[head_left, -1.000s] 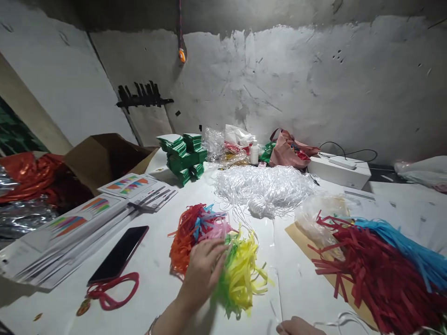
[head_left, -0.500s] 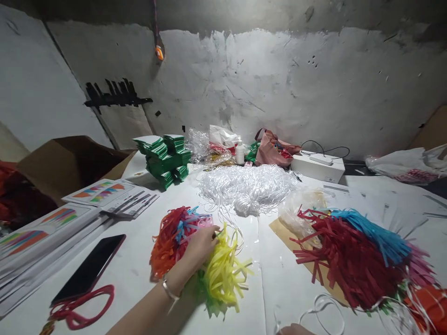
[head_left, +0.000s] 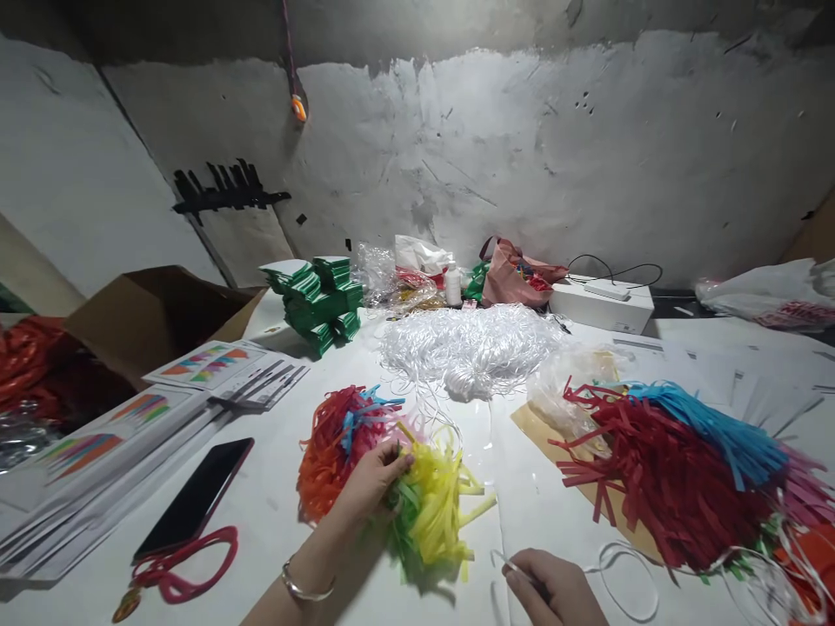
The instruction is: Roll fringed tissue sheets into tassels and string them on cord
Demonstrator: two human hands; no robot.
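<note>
Left hand (head_left: 371,482): fingers curled shut around the middle of one multicolour paper fringe bundle (head_left: 427,509). Orange, red, blue and pink strips fan out to its left, yellow and green to its right. The bundle lies on the white tabletop (head_left: 274,522), near the front edge, roughly centre. One silver bangle (head_left: 303,589) on that wrist.

Right hand (head_left: 554,587): at the front edge, thumb and forefinger pinching one thin white ribbon strand (head_left: 604,555). The strand loops off to the right on the tabletop.

Around them:
- one heap of loose white ribbon (head_left: 470,348), centre, toward the back edge
- one larger fringe pile in dark red, blue and pink (head_left: 658,469) on one brown card sheet (head_left: 522,422), right edge
- one black phone (head_left: 196,496), front left; one red lanyard (head_left: 183,574) just in front of it
- printed colour-chart cards (head_left: 202,365) along the left edge, overlapping, count unclear
- stacked green packs (head_left: 319,296), back-left corner, count unclear
- back edge: one small white bottle (head_left: 452,283), one pink bag (head_left: 515,274), one flat white box (head_left: 600,306)
- one open brown cardboard box (head_left: 150,313) off the left edge
</note>
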